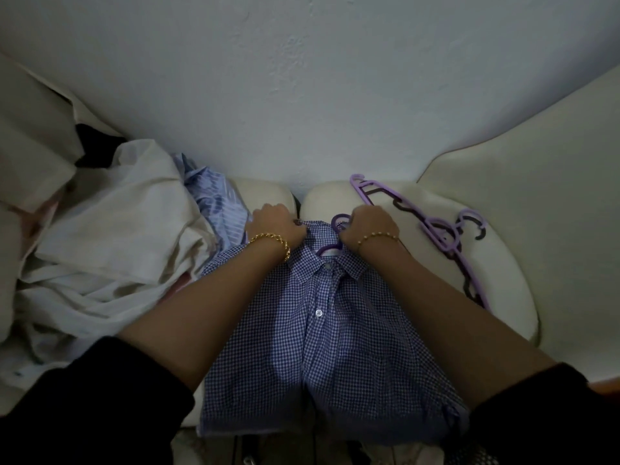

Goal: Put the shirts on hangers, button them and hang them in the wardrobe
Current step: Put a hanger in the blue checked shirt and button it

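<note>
In the head view, the checked shirt [322, 330] lies front up in the middle of the frame on a cream sofa [496, 203], its collar toward the top. A purple hanger [339, 221] is inside it, with only the hook showing above the collar. The left hand [278, 223] is clenched on the cloth at the shoulder, upper centre. The right hand [369, 224] is clenched on the collar cloth just beside the hook, its fingertips hidden.

I judge this shirt to be on its hanger and being settled. One white button [318, 312] shows on the front, but whether the front is fully fastened cannot be told. At left a pile of shirts [117, 236] waits unhung, and spare hangers [439, 229] lie at right. No wardrobe is in sight, so most of the task is left.
</note>
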